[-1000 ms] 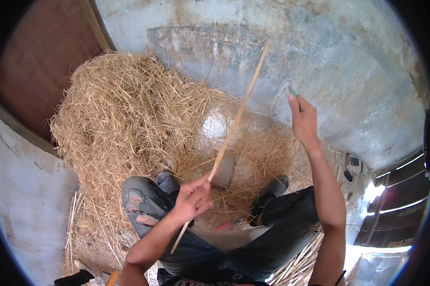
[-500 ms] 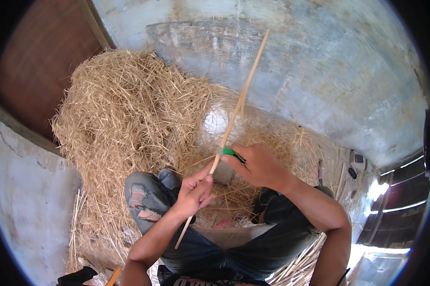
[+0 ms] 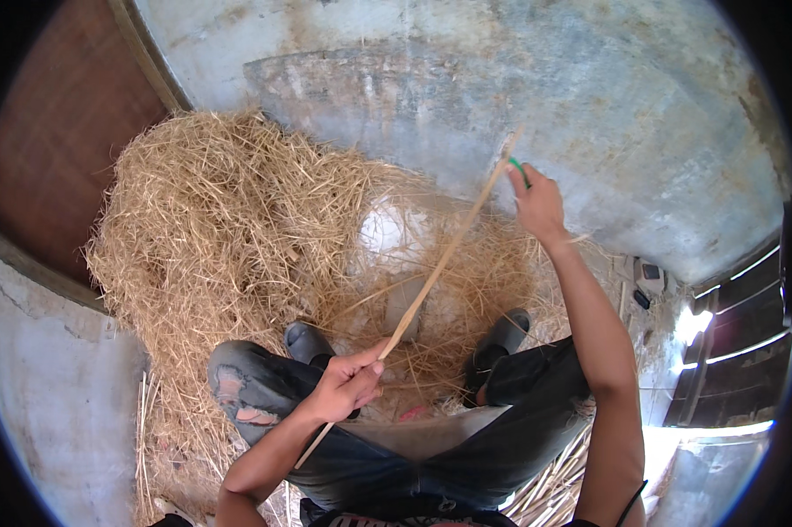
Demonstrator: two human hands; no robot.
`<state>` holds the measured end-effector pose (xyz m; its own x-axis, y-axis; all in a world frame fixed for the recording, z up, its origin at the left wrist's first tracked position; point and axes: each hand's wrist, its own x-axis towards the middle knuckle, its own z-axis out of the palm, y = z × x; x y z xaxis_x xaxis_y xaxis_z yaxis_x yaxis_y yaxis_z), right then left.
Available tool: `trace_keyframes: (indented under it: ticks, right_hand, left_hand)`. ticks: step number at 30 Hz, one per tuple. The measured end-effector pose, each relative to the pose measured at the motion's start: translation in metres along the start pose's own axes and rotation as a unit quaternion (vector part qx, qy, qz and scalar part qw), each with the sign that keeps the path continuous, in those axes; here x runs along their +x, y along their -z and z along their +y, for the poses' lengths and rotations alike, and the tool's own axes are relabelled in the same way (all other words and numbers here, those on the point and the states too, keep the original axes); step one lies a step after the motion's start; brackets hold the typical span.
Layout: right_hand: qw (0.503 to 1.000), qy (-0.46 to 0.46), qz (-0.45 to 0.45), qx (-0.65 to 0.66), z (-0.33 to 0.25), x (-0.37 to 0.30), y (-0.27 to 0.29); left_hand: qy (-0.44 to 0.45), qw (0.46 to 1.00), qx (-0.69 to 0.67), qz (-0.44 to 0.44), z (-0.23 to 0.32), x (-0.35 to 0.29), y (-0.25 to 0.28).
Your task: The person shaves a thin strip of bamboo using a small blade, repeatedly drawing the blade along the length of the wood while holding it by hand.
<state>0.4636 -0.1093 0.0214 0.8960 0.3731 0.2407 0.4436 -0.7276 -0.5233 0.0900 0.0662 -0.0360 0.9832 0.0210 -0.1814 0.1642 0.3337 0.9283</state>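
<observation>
I sit on the ground with my knees apart over a heap of straw. My left hand [image 3: 348, 386] grips the lower part of a long thin bamboo stick [image 3: 444, 259] that slants up to the right. My right hand [image 3: 536, 202] is stretched out at the stick's far tip, closed on a small green-handled tool [image 3: 518, 167] held against the tip. My dark shoes [image 3: 306, 341] rest in the straw on either side of the stick.
A big pile of dry straw [image 3: 229, 228] fills the left and centre. A stained concrete wall [image 3: 519, 79] rises behind it, a brown wooden panel [image 3: 54, 132] stands at the left. More split sticks [image 3: 550, 492] lie by my right thigh. A small device [image 3: 651, 274] lies at the right.
My right hand has swept from near my left hand out along the stick to its far tip, carrying the green tool. The left hand has kept its grip in place.
</observation>
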Motion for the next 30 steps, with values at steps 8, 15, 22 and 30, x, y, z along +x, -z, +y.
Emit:
trace_keyframes:
  ticks: [8, 15, 22, 30]
  right_hand:
    - [0.957, -0.153, 0.246, -0.02, 0.213, 0.03, 0.063]
    - [0.994, 0.029, -0.054, 0.09, 0.031, -0.04, 0.011]
    - [0.929, 0.243, -0.242, 0.135, -0.081, -0.132, -0.014]
    - [0.927, 0.326, -0.178, 0.056, -0.065, -0.131, -0.033]
  left_hand:
    - [-0.017, 1.0, -0.002, -0.017, -0.023, -0.04, 0.025]
    - [-0.064, 0.995, -0.006, 0.082, -0.017, -0.009, 0.022]
    - [-0.074, 0.993, 0.035, 0.088, -0.01, 0.011, 0.002]
    - [-0.049, 0.997, 0.016, 0.059, -0.011, 0.014, 0.0]
